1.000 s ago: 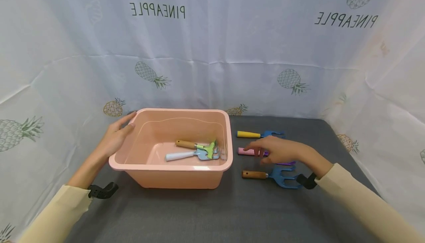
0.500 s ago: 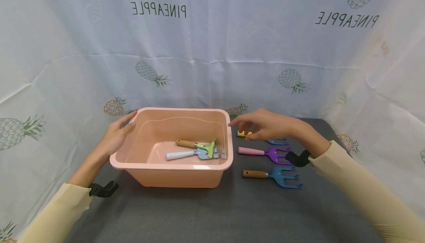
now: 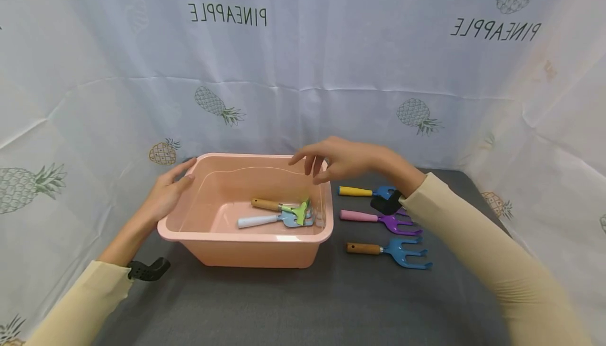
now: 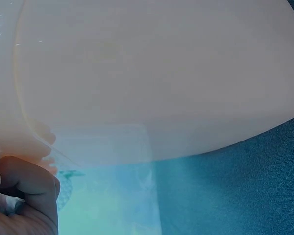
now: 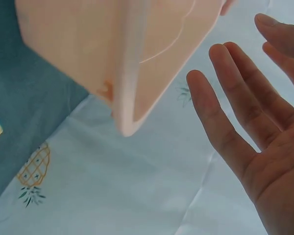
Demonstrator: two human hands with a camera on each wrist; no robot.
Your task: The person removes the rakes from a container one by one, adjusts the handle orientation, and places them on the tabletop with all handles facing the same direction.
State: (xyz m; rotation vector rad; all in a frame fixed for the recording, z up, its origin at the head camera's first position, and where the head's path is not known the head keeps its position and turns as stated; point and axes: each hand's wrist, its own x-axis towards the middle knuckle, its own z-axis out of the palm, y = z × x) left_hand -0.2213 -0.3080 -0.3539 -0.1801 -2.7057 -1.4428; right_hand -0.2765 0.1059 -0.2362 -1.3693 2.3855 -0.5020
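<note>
A: Start with the big things. What surrounds the scene?

B: A pale cloth backdrop [image 3: 331, 62] printed with pineapples and the mirrored word PINEAPPLE hangs at the far side and wraps round left and right. Below it lies the dark grey counter [image 3: 303, 304].

A: And on the counter?

B: A pink plastic tub [image 3: 246, 235] sits left of centre. Inside it lie two small garden tools, a wooden-handled green one [image 3: 279, 208] and a white-handled blue one [image 3: 272, 220], crossing at their heads.

A: The hands?

B: The left hand [image 3: 165, 193] rests on the tub's far left corner, fingers laid over the rim; the left wrist view shows a finger curled at the tub's edge, so its grip is closed on the rim. The right hand [image 3: 341, 159] hovers above the tub's far right corner, its grip apart, fingers spread and loosely bent, holding nothing. The right wrist view shows the open palm just beside that corner, not touching it.

A: What lies to the right of the tub?

B: Three hand forks in a row, handles pointing left: a yellow-handled blue fork [image 3: 360, 191] farthest, partly hidden by the right wrist, a pink-handled purple fork [image 3: 379, 219] in the middle, and a wooden-handled blue fork [image 3: 393, 251] nearest. All three lie apart from the tub.
</note>
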